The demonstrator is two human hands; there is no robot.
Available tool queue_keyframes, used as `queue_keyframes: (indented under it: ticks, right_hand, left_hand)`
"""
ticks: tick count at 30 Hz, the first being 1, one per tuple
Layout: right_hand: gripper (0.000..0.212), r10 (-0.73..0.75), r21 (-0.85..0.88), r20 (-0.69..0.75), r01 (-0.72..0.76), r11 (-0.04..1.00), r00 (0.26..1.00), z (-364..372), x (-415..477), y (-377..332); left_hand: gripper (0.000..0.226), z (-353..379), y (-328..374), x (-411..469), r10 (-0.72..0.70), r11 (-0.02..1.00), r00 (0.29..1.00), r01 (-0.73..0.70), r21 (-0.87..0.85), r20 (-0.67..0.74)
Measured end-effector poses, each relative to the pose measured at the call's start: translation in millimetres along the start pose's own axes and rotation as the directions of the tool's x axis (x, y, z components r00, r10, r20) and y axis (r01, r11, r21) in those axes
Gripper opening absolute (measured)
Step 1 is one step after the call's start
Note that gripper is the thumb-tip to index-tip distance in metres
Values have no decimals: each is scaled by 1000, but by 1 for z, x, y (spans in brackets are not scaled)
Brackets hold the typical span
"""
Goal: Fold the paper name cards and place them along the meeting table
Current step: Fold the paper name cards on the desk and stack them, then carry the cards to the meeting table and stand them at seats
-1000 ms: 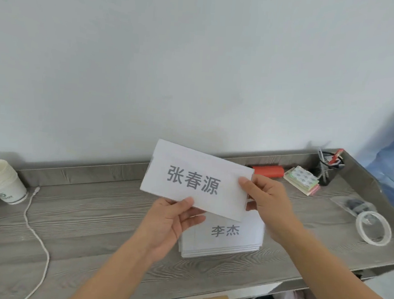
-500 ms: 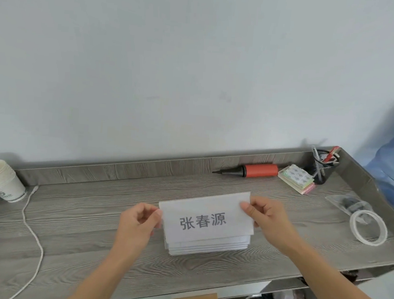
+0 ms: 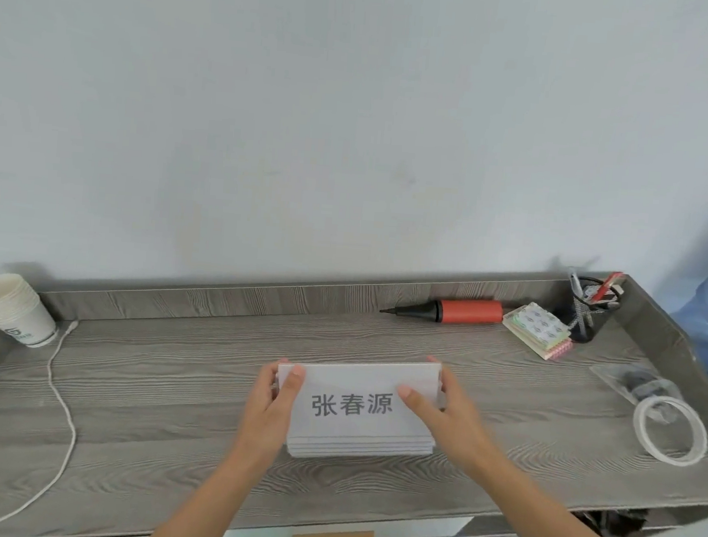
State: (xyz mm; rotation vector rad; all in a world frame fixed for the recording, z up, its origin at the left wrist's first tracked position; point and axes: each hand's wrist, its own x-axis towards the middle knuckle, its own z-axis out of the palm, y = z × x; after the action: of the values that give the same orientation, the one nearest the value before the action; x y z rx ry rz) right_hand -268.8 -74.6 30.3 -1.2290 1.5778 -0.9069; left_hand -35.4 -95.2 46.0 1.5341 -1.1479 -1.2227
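Observation:
A stack of white paper name cards (image 3: 356,438) lies in the middle of the grey wood-grain table (image 3: 155,401). The top card (image 3: 356,385) shows three printed grey characters. My left hand (image 3: 276,398) grips the stack's left end, thumb on the top card and fingers behind. At the right end my right hand (image 3: 439,406) does the same, thumb resting beside the characters. Both hands hold the stack by its sides as it rests on the table.
A stack of paper cups (image 3: 10,309) stands at the far left, with a white cord (image 3: 64,398) running forward from it. At the back right lie an orange hand pump (image 3: 463,311), a sticker pad (image 3: 539,336) and a pen holder (image 3: 590,306). A tape roll (image 3: 670,429) sits right.
The card I held up in the air came down onto the stack. Both hands moved from holding that single card to gripping the stack's two ends.

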Motion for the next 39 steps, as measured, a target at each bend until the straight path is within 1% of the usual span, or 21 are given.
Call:
queue_keyframes:
  ticks: [1,4,6,8,10,12,14,17,19,22,26,30,35,39]
  right_hand:
    - [64,-3,53,-2,3,999,1000,3,1,-1]
    - [54,4,188,-24,0,982,1000,8,5,-3]
    - [45,-4,227,-57,17,974,998,13,5,-4]
    - [31,-13,257,-98,38,966,995,18,4,-4]
    - [25,-3,287,-132,41,957,991,22,1,-6]
    - [27,17,303,-168,35,952,986,27,-2,-9]
    - [31,39,305,-206,26,952,978,33,-9,-10]
    - [36,80,310,-262,5,951,962,46,-23,-12]
    - [37,113,325,-326,-2,946,939,52,-36,-12]
    - [36,159,348,-451,8,938,878,53,-65,-11]
    - [34,219,395,-586,39,918,780,39,-121,-11]
    - [33,315,431,-711,36,902,628,23,-193,3]
    - [25,463,525,-786,47,850,409,10,-303,43]
    - [31,558,583,-801,65,810,218,4,-407,83]
  left_hand:
    - [31,3,0,0,4,1000,1000,-4,0,-18]
    - [37,4,-5,4,2,1000,1000,-2,24,-23]
    - [43,4,-7,6,4,999,1000,-3,50,-13]
    - [44,5,-7,8,5,997,1000,-5,74,3]
    - [44,4,-6,10,-23,998,1000,23,60,11]
    - [40,3,-4,13,-55,998,998,56,-6,32]
    - [37,-1,1,14,-57,996,996,61,-58,64]
    - [30,-7,9,17,-55,992,987,71,-103,152]
    - [26,-9,14,19,-43,992,973,68,-104,225]
    - [24,-5,25,12,-5,997,933,31,-68,360]
    - [23,18,38,-16,26,1000,836,-27,-7,549]
    - [23,56,34,-64,-16,997,703,-39,61,711]
    - [27,115,11,-148,-68,986,493,-99,134,867]
    - [30,164,-17,-243,-160,970,294,-127,205,942]
